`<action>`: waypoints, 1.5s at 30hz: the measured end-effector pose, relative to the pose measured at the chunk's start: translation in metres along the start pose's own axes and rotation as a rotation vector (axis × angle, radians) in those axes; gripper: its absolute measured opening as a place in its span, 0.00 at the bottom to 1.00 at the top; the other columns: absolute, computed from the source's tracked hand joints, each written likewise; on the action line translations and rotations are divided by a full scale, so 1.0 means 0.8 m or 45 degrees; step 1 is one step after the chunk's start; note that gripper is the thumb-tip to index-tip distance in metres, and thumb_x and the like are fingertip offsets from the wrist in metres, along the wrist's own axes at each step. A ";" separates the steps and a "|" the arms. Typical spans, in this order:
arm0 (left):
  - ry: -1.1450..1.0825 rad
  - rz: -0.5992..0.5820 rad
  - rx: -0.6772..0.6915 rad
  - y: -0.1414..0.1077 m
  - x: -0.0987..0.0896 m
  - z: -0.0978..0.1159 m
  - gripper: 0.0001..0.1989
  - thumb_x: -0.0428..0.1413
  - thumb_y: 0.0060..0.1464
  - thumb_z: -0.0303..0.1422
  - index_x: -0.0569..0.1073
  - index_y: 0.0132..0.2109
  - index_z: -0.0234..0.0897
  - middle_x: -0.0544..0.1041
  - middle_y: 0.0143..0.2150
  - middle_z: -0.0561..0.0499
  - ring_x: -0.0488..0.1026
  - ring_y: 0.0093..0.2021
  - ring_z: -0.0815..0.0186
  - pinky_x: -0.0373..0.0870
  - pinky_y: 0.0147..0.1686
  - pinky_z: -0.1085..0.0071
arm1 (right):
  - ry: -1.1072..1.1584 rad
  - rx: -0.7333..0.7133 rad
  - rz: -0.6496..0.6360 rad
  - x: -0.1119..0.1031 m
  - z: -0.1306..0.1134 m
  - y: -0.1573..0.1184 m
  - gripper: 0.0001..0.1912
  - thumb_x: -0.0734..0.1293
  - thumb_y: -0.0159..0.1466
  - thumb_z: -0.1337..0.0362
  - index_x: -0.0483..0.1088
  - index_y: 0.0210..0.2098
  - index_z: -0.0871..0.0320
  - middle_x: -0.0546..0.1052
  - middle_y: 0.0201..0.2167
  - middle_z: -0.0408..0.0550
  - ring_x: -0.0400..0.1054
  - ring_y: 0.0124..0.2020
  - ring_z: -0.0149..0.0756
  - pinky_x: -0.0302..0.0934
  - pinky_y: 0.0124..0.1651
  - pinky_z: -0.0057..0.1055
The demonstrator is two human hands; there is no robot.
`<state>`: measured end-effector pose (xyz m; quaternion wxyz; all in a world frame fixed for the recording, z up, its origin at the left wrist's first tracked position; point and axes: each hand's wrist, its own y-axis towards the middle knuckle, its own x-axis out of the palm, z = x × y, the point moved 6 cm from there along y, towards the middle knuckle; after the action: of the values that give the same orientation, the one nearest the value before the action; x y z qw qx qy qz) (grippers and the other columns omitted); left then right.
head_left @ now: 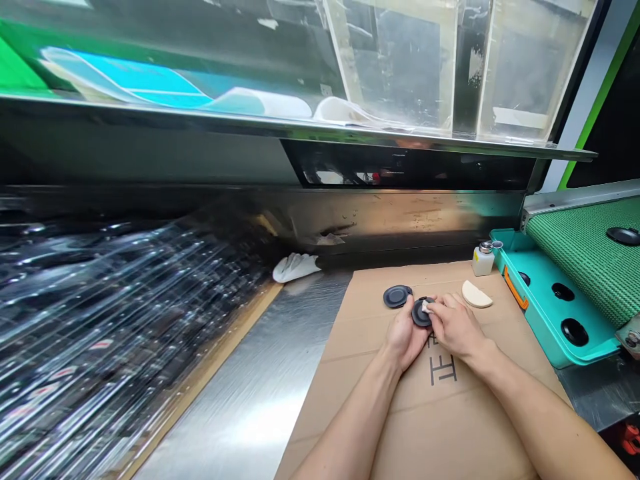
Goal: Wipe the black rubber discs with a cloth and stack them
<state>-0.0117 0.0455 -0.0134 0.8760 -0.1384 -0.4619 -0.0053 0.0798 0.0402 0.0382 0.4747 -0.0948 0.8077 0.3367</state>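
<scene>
Forearms [356, 407] are spanning cardboard [435, 430]; left hand [401, 335] is gripping round black cap [419, 315], right hand [457, 325] pinching white wad [426, 306], apparently wiping; next stroke probably requiring steady support.

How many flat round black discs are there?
6. One flat round black disc is in the left hand, one lies on the brown cardboard, three sit in the teal plastic tray, one is on the green mesh belt. More may be hidden under the belt.

One head-worn view from close above the forearms [363, 413], forward and down onto the hands [457, 327].
</scene>
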 end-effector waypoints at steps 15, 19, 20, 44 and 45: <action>-0.130 -0.055 -0.094 -0.007 0.011 -0.006 0.22 0.45 0.67 0.44 0.77 0.43 0.32 0.80 0.45 0.40 0.77 0.50 0.55 0.72 0.55 0.58 | 0.214 -0.105 -0.001 0.000 -0.020 0.004 0.11 0.62 0.67 0.68 0.76 0.43 0.54 0.75 0.39 0.49 0.67 0.44 0.40 0.62 0.47 0.34; -0.185 -0.080 -0.084 -0.005 0.014 -0.012 0.21 0.45 0.68 0.42 0.76 0.37 0.34 0.80 0.43 0.43 0.78 0.50 0.58 0.72 0.56 0.60 | 0.010 0.053 0.128 -0.002 -0.013 0.009 0.13 0.58 0.71 0.66 0.75 0.43 0.56 0.74 0.39 0.53 0.65 0.44 0.42 0.61 0.45 0.35; -0.180 -0.076 -0.086 -0.005 0.012 -0.012 0.21 0.44 0.68 0.41 0.76 0.36 0.33 0.80 0.43 0.42 0.78 0.50 0.57 0.72 0.56 0.59 | 0.004 0.050 0.101 0.000 -0.013 0.010 0.13 0.59 0.70 0.66 0.75 0.42 0.55 0.74 0.38 0.52 0.65 0.43 0.41 0.61 0.44 0.34; -0.196 -0.075 -0.044 0.002 0.006 -0.006 0.20 0.43 0.69 0.37 0.76 0.47 0.30 0.80 0.49 0.41 0.76 0.52 0.59 0.72 0.56 0.62 | 0.006 0.285 0.107 0.004 0.020 0.022 0.14 0.59 0.69 0.67 0.75 0.47 0.59 0.77 0.42 0.53 0.70 0.45 0.40 0.60 0.50 0.33; -0.184 -0.075 -0.040 0.002 0.006 -0.006 0.20 0.43 0.69 0.37 0.76 0.47 0.30 0.80 0.49 0.41 0.76 0.52 0.59 0.72 0.56 0.62 | 0.043 0.312 0.091 0.003 0.021 0.024 0.14 0.60 0.68 0.67 0.76 0.47 0.58 0.77 0.43 0.52 0.70 0.45 0.39 0.60 0.50 0.32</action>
<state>-0.0049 0.0469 -0.0123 0.8376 -0.1386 -0.5277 -0.0285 0.0814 0.0654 0.0397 0.4565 -0.0129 0.8535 0.2507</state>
